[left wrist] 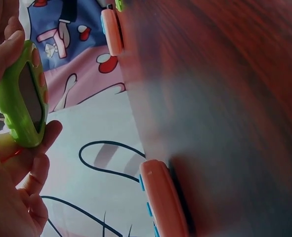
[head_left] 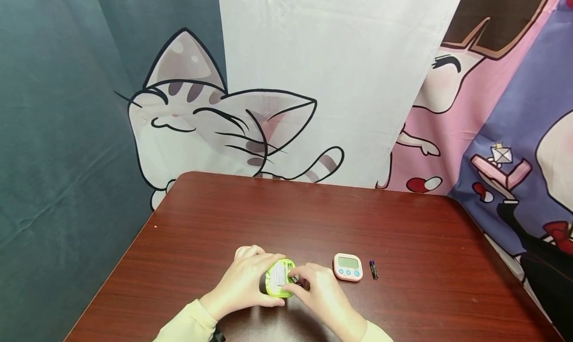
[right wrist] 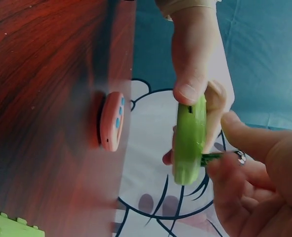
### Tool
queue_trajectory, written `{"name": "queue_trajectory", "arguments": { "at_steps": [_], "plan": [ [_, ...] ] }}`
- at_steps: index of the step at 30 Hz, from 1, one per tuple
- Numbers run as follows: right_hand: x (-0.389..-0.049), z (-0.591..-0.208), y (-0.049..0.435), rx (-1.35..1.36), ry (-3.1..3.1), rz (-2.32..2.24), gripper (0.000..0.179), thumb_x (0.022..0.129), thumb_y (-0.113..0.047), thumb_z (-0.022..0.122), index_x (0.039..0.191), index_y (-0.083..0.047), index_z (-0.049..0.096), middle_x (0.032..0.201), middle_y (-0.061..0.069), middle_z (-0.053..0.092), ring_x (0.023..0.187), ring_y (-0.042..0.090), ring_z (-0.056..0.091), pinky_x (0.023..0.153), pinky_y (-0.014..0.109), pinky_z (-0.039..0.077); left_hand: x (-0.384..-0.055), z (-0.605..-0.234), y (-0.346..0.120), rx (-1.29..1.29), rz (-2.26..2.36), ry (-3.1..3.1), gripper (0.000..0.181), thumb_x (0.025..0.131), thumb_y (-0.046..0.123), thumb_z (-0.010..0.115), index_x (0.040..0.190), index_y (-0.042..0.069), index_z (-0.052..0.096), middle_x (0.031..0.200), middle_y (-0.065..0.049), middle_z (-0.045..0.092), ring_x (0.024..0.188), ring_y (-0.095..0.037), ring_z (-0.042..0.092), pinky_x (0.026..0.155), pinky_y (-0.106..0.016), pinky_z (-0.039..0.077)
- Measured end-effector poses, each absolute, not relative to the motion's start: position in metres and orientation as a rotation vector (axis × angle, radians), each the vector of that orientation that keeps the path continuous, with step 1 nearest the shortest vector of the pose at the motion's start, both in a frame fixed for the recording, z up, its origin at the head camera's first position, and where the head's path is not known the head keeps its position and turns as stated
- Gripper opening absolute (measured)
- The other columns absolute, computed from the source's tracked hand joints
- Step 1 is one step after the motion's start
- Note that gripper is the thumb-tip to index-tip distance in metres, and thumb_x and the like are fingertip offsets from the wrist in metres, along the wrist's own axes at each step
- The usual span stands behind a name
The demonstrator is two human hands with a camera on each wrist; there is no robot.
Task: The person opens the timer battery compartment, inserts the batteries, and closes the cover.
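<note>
My left hand [head_left: 241, 281] grips a lime-green digital timer [head_left: 279, 276] by its edges above the table, its back with the battery compartment turned up. From the left wrist side, the timer's dark screen and orange buttons show. My right hand [head_left: 323, 288] is at the timer's right end, thumb and fingers pinching a small battery [right wrist: 211, 159] that sticks out from the timer's back. The battery's silvery end shows beyond the fingers in the right wrist view; its other end meets the compartment. Fingers partly hide it.
A pink timer [head_left: 347, 267] with blue buttons lies right of my hands, and a loose battery [head_left: 373, 270] beside it. Another pink timer [right wrist: 113, 121] stands behind my left hand. A green battery cover [right wrist: 15, 226] lies on the brown table [head_left: 313, 212]. Printed cloth hangs behind.
</note>
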State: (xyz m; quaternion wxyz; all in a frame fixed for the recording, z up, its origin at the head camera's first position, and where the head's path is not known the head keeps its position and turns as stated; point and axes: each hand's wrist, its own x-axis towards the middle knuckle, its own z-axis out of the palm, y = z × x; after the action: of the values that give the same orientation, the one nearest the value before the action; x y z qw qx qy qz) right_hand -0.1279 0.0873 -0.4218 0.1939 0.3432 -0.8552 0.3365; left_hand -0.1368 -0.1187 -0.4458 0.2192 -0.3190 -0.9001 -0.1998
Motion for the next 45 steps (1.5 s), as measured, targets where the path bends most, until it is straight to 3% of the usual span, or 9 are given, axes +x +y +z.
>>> {"name": "queue_trajectory", "arguments": {
  "at_steps": [12,17,25,29,33,36,39,45],
  "plan": [
    [-0.129,-0.42,0.093,1.143,-2.521,0.971,0.031,0.07,-0.021,0.079,0.095,-0.005,0.072,0.07,-0.007,0.056,0.064,-0.006,0.046,0.057,0.007,0.038,-0.138,-0.449,-0.121,-0.877,-0.535,-2.513,0.082,0.054,0.064,0.078,0.12,0.019,0.063,0.1,0.018,0.065,0.085,-0.006,0.043,0.087,-0.039,0.032],
    [-0.13,-0.422,0.095,1.131,-2.495,0.971,0.034,0.07,-0.022,0.08,0.099,-0.008,0.07,0.073,-0.008,0.055,0.062,-0.004,0.046,0.056,0.006,0.036,-0.138,-0.449,-0.121,-0.881,-0.538,-2.502,0.082,0.053,0.064,0.079,0.12,0.019,0.063,0.101,0.018,0.065,0.085,-0.006,0.043,0.087,-0.039,0.033],
    [-0.131,-0.422,0.1,1.025,-2.571,0.964,0.054,0.067,-0.028,0.083,0.116,-0.016,0.064,0.083,-0.009,0.05,0.064,0.002,0.047,0.055,0.011,0.037,-0.138,-0.447,-0.12,-0.916,-0.547,-2.474,0.08,0.052,0.063,0.08,0.119,0.022,0.063,0.101,0.019,0.064,0.084,-0.005,0.043,0.084,-0.039,0.031],
    [-0.131,-0.419,0.101,0.963,-2.668,0.975,0.073,0.065,-0.033,0.085,0.13,-0.019,0.055,0.099,-0.007,0.053,0.07,0.003,0.047,0.059,0.016,0.039,-0.137,-0.447,-0.12,-0.939,-0.532,-2.471,0.08,0.051,0.063,0.08,0.118,0.023,0.063,0.099,0.02,0.064,0.084,-0.004,0.044,0.084,-0.039,0.03],
    [-0.132,-0.417,0.103,0.928,-2.77,1.051,0.096,0.066,-0.038,0.084,0.146,-0.017,0.035,0.121,-0.005,0.051,0.08,0.005,0.049,0.066,0.021,0.042,-0.136,-0.447,-0.119,-0.962,-0.536,-2.48,0.081,0.05,0.062,0.082,0.119,0.023,0.062,0.102,0.019,0.064,0.086,-0.005,0.044,0.084,-0.041,0.029],
    [-0.134,-0.418,0.106,0.95,-2.819,1.117,0.105,0.067,-0.041,0.083,0.15,-0.014,0.025,0.129,-0.003,0.051,0.087,0.008,0.053,0.072,0.023,0.044,-0.134,-0.446,-0.118,-0.99,-0.566,-2.501,0.081,0.052,0.059,0.082,0.121,0.024,0.061,0.106,0.02,0.063,0.088,-0.005,0.044,0.085,-0.038,0.033],
    [-0.136,-0.419,0.108,1.0,-2.836,1.13,0.097,0.067,-0.043,0.083,0.146,-0.012,0.034,0.125,-0.004,0.056,0.088,0.009,0.056,0.075,0.024,0.046,-0.134,-0.445,-0.117,-1.018,-0.596,-2.523,0.08,0.053,0.057,0.083,0.123,0.026,0.059,0.109,0.022,0.062,0.09,-0.004,0.044,0.084,-0.033,0.037],
    [-0.139,-0.419,0.109,1.072,-2.795,1.177,0.067,0.067,-0.038,0.084,0.123,-0.013,0.057,0.109,-0.009,0.064,0.086,0.008,0.058,0.074,0.028,0.048,-0.133,-0.444,-0.116,-1.038,-0.563,-2.533,0.082,0.054,0.058,0.082,0.124,0.024,0.057,0.108,0.022,0.061,0.091,-0.004,0.045,0.084,-0.029,0.04]
  ]
}}
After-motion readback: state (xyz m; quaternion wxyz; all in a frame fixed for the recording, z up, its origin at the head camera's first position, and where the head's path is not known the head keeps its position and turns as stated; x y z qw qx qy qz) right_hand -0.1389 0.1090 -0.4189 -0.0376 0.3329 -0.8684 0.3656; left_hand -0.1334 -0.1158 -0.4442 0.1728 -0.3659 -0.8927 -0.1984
